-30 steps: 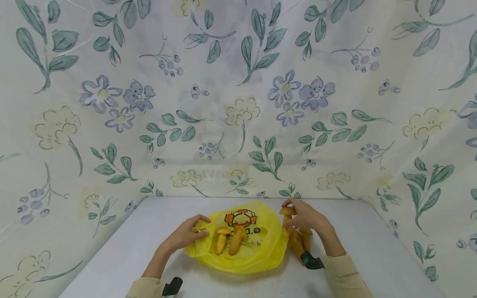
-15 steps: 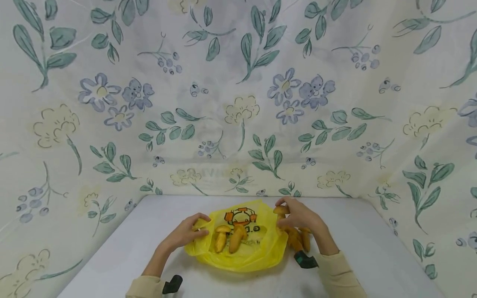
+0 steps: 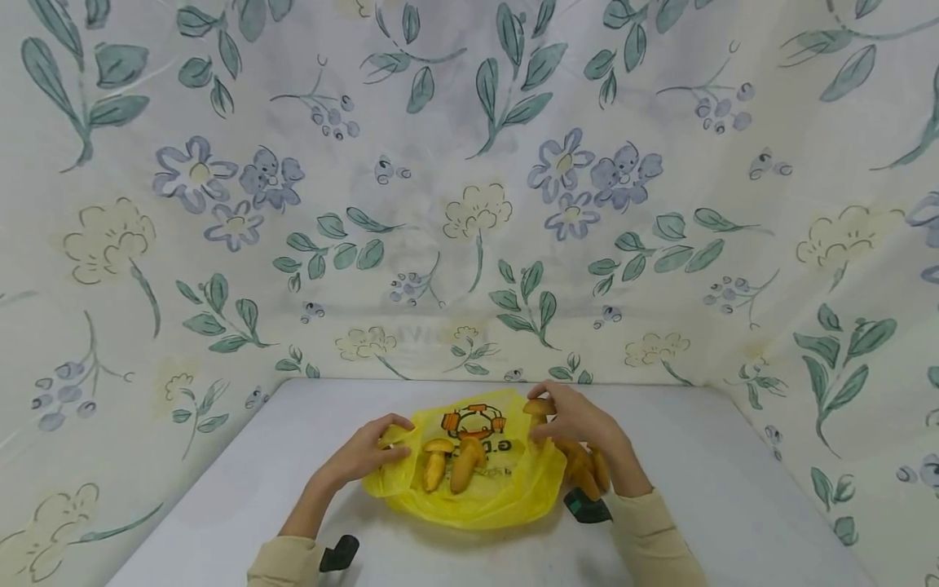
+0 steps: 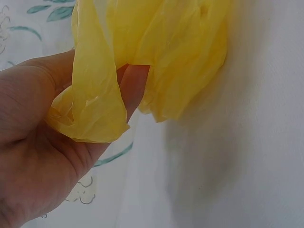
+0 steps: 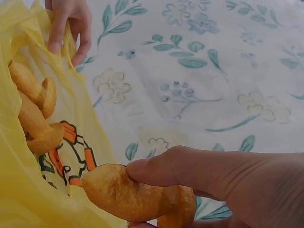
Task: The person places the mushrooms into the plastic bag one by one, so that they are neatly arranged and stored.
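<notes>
A yellow plastic bag (image 3: 477, 515) with a printed cartoon lies spread open on the table. Its left edge is gripped by my left hand (image 3: 361, 455), the plastic folded between thumb and fingers in the left wrist view. Two yellow-brown mushrooms lie inside: one mushroom (image 3: 434, 469) with its cap up, and another mushroom (image 3: 464, 469) leaning to its right. Over the bag's right side, my right hand (image 3: 583, 420) pinches a third mushroom (image 5: 137, 192) by its stem, thumb on top. The lower fingers are mostly hidden in the right wrist view.
More mushrooms (image 3: 583, 469) are piled just right of the bag, partly behind the right wrist. Black wrist devices show below each hand. A floral sheet (image 3: 469, 244) hangs behind the white table (image 3: 682, 456).
My right hand has moved left with the mushroom, from beside the pile to over the bag's right edge. The left hand keeps its grip on the bag.
</notes>
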Motion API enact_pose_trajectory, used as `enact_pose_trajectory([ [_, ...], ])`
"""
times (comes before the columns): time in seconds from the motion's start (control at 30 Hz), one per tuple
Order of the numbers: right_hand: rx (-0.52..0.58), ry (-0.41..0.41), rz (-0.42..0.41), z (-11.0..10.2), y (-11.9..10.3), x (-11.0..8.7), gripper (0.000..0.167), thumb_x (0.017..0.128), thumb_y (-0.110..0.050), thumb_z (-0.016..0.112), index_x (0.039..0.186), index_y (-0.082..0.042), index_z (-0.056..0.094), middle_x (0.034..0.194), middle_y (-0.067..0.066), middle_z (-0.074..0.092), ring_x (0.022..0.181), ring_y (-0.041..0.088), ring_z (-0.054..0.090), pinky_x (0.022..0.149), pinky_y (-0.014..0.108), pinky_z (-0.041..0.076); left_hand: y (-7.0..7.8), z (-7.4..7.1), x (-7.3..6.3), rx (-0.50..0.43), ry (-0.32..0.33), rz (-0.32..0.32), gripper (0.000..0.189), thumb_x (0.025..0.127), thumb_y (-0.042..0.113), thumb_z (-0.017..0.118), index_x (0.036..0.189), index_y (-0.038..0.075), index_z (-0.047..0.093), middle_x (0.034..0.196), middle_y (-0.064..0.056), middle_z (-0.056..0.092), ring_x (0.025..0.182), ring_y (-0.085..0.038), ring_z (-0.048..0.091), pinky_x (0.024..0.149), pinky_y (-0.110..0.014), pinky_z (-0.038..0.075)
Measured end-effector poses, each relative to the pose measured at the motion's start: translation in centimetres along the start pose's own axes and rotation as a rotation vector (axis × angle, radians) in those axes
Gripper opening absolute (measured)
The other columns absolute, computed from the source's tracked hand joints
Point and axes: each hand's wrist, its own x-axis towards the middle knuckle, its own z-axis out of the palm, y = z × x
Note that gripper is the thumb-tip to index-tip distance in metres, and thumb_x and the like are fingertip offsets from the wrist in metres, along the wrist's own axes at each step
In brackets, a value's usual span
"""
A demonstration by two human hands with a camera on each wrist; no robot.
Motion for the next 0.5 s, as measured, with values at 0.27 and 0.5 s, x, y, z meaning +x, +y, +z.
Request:
enact_pose_trajectory([
  [0.27,0.029,-0.032,-0.045,0.6,-0.4,0.2,0.052,0.077,-0.014,0.082,0.122,-0.010,0.055,0.103,0.008,0.063,0.079,0.019,0.059,0.071,0.032,0.054,0.2,0.0,0.1,0.000,0.013,-0.012,0.032,0.091,0.019,0.070,0.120,0.011,0.060,0.132,-0.015,0.058,0.105,-0.026,0.051,0.085,-0.035,0.047],
  [0.5,0.045,-0.069,-0.073,1.6,-0.5,0.2,0.051,0.080,-0.014,0.081,0.123,-0.009,0.054,0.104,0.009,0.062,0.081,0.019,0.060,0.072,0.033,0.056,0.3,0.1,-0.1,0.008,0.003,-0.021,0.032,0.091,0.020,0.069,0.121,0.011,0.060,0.135,-0.016,0.056,0.108,-0.025,0.051,0.087,-0.036,0.048],
])
